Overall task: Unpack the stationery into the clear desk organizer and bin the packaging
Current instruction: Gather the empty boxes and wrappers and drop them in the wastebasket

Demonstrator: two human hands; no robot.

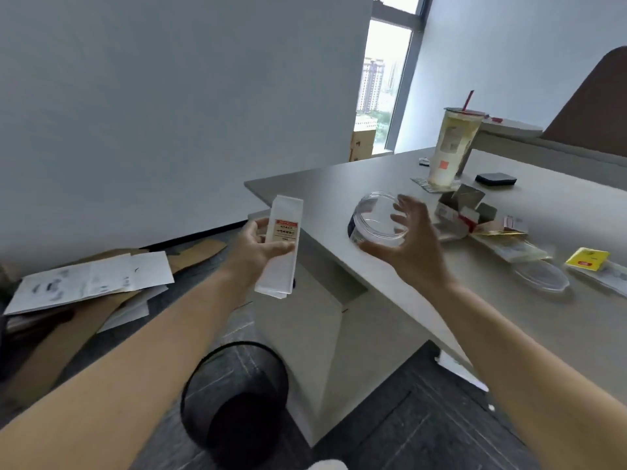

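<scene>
My left hand [257, 248] grips a flat white plastic packet [280, 245] with a red-and-white label, held upright off the desk's left edge, above the floor. Below it stands a round black mesh waste bin [234, 395]. My right hand [412, 234] hovers with fingers spread over a round clear plastic container [378, 218] that stands near the desk's left corner; the hand holds nothing. An opened cardboard box [464, 206] and loose wrappers [509, 245] lie to the right of the container.
A tall drink cup with a red straw [453, 147] stands at the back of the grey desk [526, 317]. A black pad [495, 179], a clear lid [541, 278] and a yellow sachet [587, 258] lie on it. Cardboard and papers [91, 283] cover the floor at left.
</scene>
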